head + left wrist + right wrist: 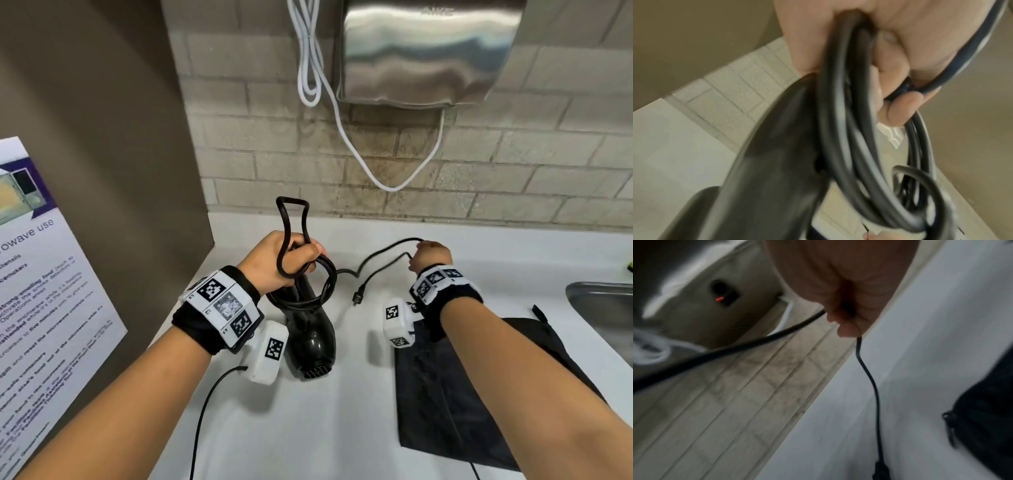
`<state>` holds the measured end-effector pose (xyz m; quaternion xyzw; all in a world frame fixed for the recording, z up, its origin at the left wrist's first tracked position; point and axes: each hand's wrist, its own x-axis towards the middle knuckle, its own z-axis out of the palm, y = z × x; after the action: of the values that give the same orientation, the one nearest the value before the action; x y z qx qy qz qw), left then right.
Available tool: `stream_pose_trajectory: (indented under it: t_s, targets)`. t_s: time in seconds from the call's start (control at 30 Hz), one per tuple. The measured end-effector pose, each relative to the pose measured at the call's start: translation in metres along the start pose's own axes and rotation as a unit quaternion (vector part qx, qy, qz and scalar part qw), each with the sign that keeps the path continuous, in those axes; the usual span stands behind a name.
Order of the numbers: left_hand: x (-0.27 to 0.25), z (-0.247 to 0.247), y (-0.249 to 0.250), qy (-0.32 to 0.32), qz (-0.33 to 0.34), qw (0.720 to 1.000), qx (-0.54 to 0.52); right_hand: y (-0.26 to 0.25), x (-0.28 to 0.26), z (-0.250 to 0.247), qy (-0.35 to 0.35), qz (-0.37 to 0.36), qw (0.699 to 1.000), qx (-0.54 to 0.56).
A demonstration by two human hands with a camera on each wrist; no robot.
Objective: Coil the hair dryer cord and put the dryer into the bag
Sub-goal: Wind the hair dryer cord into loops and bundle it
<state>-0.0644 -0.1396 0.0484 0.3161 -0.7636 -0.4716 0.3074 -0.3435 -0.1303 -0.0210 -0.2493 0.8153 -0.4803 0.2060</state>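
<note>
Left hand (pixel 284 260) grips dryer (pixel 310 337) handle plus cord (pixel 376 255) loops above white counter (pixel 342 428). Right hand (pixel 432 257) pinches cord; plug (pixel 358 297) dangles. Bag (pixel 445 404) flat, front right. Right wrist alone shows hand dryer's (pixel 694 313) red light. Tiled wall (pixel 496 178), sink (pixel 603 308).

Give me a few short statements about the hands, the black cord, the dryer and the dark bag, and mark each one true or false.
1. The left hand grips loops of the black hair dryer cord. True.
2. The black plastic hair dryer is inside the flat dark fabric bag. False: it is outside, left of the bag.
3. The right hand holds the cord near its black plug. True.
4. The plug is in a wall socket. False: it hangs free.
</note>
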Motion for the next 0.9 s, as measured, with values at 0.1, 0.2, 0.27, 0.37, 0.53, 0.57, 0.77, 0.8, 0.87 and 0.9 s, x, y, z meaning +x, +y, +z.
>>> stream_pose_trajectory:
  t_s: [0.1, 0.2, 0.27, 0.37, 0.53, 0.57, 0.77, 0.8, 0.87, 0.9]
  targets:
    - [0.001, -0.003, -0.005, 0.022, -0.017, 0.999, -0.023, -0.003, -0.01, -0.011, -0.057, -0.004, 0.994, -0.097]
    - [0.008, -0.001, -0.005, 0.046, -0.035, 0.996, -0.061, -0.017, -0.039, -0.006, -0.064, -0.114, 0.988, -0.078]
    - [0.01, 0.002, -0.004, 0.047, -0.038, 0.996, -0.06, -0.029, -0.065, -0.003, -0.159, -0.215, 0.96, -0.087]
    - [0.01, 0.004, 0.0, 0.046, -0.034, 0.997, -0.053, -0.041, -0.101, 0.004, -0.371, -0.245, 0.891, -0.095]
    - [0.008, 0.006, 0.003, 0.057, -0.027, 0.997, -0.053, -0.034, -0.114, 0.014, -0.436, -0.273, 0.853, -0.09]
    - [0.007, 0.006, 0.003, 0.06, -0.025, 0.996, -0.057, -0.035, -0.113, 0.013, -0.415, -0.281, 0.862, -0.074]
    - [0.006, 0.009, 0.008, 0.07, -0.025, 0.995, -0.066, -0.05, -0.111, 0.011, -0.236, -0.344, 0.909, -0.002]
    - [0.007, 0.009, 0.008, 0.069, -0.024, 0.995, -0.067, -0.05, -0.109, 0.012, -0.213, -0.347, 0.913, 0.007]
    - [0.008, 0.009, 0.007, 0.065, -0.024, 0.995, -0.069, -0.049, -0.104, 0.012, -0.171, -0.344, 0.923, 0.021]
    - [0.009, 0.009, 0.007, 0.063, -0.025, 0.995, -0.067, -0.049, -0.101, 0.01, -0.147, -0.345, 0.927, 0.022]
